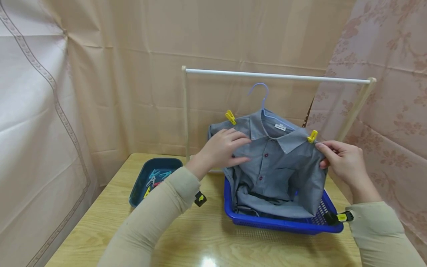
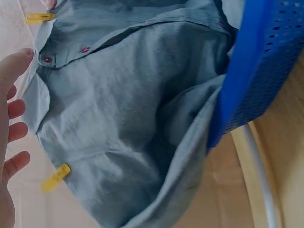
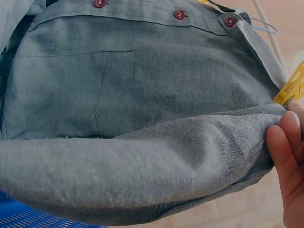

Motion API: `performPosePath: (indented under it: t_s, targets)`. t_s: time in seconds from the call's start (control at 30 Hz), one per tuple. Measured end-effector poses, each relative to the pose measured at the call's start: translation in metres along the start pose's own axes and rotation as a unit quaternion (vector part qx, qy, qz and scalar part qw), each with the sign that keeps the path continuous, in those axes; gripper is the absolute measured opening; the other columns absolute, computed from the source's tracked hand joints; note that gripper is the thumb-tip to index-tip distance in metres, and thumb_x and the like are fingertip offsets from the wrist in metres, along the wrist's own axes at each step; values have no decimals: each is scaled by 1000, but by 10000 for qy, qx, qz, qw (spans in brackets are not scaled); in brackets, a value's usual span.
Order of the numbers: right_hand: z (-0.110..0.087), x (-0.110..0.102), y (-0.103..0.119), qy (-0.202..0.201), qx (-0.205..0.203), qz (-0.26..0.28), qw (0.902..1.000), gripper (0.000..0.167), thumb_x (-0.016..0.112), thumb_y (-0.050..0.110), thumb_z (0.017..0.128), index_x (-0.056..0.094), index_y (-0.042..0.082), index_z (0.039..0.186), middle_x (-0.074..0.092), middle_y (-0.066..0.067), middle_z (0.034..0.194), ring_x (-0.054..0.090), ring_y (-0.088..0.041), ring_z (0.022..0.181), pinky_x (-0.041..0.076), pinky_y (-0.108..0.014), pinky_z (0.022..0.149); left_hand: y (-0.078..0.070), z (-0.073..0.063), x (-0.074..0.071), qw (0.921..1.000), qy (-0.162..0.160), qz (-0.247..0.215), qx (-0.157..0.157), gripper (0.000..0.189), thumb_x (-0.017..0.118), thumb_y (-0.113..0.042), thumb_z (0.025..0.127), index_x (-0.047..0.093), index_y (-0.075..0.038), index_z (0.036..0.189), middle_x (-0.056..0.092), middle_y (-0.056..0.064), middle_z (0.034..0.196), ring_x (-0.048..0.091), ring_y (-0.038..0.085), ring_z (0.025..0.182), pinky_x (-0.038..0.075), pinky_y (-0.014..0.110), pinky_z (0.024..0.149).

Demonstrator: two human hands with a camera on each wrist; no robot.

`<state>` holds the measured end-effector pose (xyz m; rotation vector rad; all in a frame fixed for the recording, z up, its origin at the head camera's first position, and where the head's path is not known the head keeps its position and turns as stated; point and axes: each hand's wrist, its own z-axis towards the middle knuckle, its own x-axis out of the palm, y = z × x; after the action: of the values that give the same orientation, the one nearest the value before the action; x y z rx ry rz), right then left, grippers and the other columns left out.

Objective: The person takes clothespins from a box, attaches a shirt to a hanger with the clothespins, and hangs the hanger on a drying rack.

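Observation:
A grey button-up shirt (image 1: 280,170) hangs on a light-blue hanger (image 1: 265,100), its lower part bunched in a blue basket (image 1: 287,225). One yellow clothespin (image 1: 230,117) clips the shoulder at the image left, another yellow clothespin (image 1: 312,137) the opposite shoulder. My right hand (image 1: 345,159) pinches the shirt's shoulder cloth just beside that second clothespin; the right wrist view shows thumb and fingers at the fabric edge. Over the shirt's other front side, my left hand (image 1: 227,148) has its fingers spread, holding nothing. In the left wrist view, that hand (image 2: 12,118) is beside the collar.
Behind the shirt stands a rack with a white crossbar (image 1: 277,76); the hanger's hook is below the bar. A dark teal bin (image 1: 134,194) with several coloured clothespins (image 1: 155,176) sits at the table's left. Curtains surround the wooden table (image 1: 186,237).

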<state>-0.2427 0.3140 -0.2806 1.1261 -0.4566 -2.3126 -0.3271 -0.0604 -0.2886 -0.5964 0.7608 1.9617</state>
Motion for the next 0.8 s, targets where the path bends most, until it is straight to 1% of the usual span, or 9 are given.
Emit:
performPosePath:
  t_s: [0.1,0.2,0.37,0.47,0.53,0.57,0.63,0.73,0.8]
  targets:
    - [0,0,0,-29,-3,44,10000,30,67,32,100,76,4,101,67,-2,60,62,-6,49,45,-14,50,2,-9,3,9999,-7,-72,-127,51,76,-49,90,73,-9,122,68,4,119,61,22,109,49,35,96]
    - [0,-1,0,-7,-14,65,10000,31,67,32,101,75,2,102,67,-2,60,62,-6,49,46,-13,51,2,-19,6,9993,19,-113,-342,52,77,-48,89,72,-9,123,68,4,120,61,21,109,50,34,95]
    - [0,-1,-3,-43,31,75,10000,31,67,32,100,75,2,102,67,-2,59,62,-6,48,46,-14,50,1,-38,12,9962,111,-96,-853,55,76,-50,89,71,-11,127,68,4,122,62,20,109,51,34,94]
    - [-1,-2,-4,-23,70,55,10000,32,67,32,101,75,1,103,67,-1,59,62,-6,48,46,-14,50,-1,-48,15,9928,208,-79,-1175,56,75,-52,89,71,-11,127,68,3,123,63,20,109,52,34,94]
    - [-1,-2,-6,-7,78,39,10000,32,67,32,101,75,1,103,67,-1,59,62,-6,48,46,-13,50,-3,-54,17,9892,306,-107,-1431,57,74,-53,89,70,-11,128,67,2,124,63,19,110,52,34,95]
    - [-1,-2,-6,3,81,34,10000,33,67,32,101,75,1,103,67,-1,59,62,-6,48,46,-13,50,-4,-56,18,9866,343,-171,-1587,57,74,-52,90,69,-11,128,67,3,124,62,20,110,52,35,95]
    - [-1,-2,-8,10,104,36,9999,33,66,32,101,75,0,104,67,0,59,63,-6,49,46,-13,51,-8,-60,19,9787,466,-333,-1973,59,73,-52,91,67,-11,131,66,4,126,61,21,114,52,36,95]
    - [-1,-2,-10,5,118,41,9999,32,67,32,101,75,0,104,67,0,59,63,-6,48,46,-13,50,-15,-64,21,9621,626,-607,-2583,61,72,-53,92,63,-12,136,63,5,131,60,22,118,53,38,94]
    - [-2,-3,-10,18,144,42,9999,33,66,32,101,75,0,104,67,0,59,62,-6,49,46,-13,50,-19,-66,24,9508,690,-766,-2922,64,71,-54,92,60,-11,138,62,5,134,60,22,120,54,39,94]
